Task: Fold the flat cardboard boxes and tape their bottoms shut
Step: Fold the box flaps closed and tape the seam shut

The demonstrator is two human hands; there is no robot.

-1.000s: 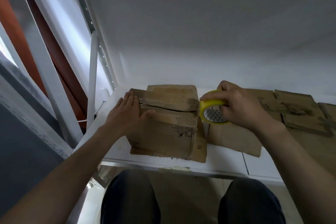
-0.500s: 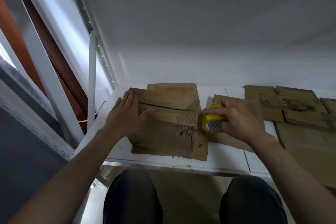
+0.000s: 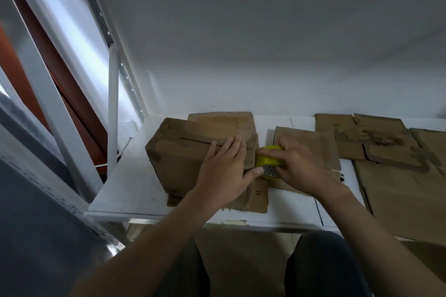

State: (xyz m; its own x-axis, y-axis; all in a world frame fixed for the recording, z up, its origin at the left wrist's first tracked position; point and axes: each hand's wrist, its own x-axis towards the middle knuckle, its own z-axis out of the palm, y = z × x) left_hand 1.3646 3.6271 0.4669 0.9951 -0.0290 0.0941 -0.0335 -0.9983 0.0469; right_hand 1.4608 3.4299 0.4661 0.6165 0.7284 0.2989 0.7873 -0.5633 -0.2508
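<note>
A folded brown cardboard box (image 3: 183, 159) stands on the white table (image 3: 128, 190) with its two flaps meeting on top. My left hand (image 3: 224, 171) lies flat on the box's right end, fingers straight along the seam, thumb at the box's right edge. My right hand (image 3: 299, 169) grips a yellow tape roll (image 3: 266, 163) held against the box's right side, right beside my left thumb. Any tape end is too small to see.
Several flat cardboard sheets (image 3: 395, 176) lie spread over the right half of the table, one (image 3: 311, 142) under my right hand. A white wall rises behind. A white metal frame (image 3: 112, 113) stands left of the table. My knees are below the front edge.
My left hand slid from the box's left end to its right end. My right hand brought the tape roll down against the box's right side. The view shifted slightly.
</note>
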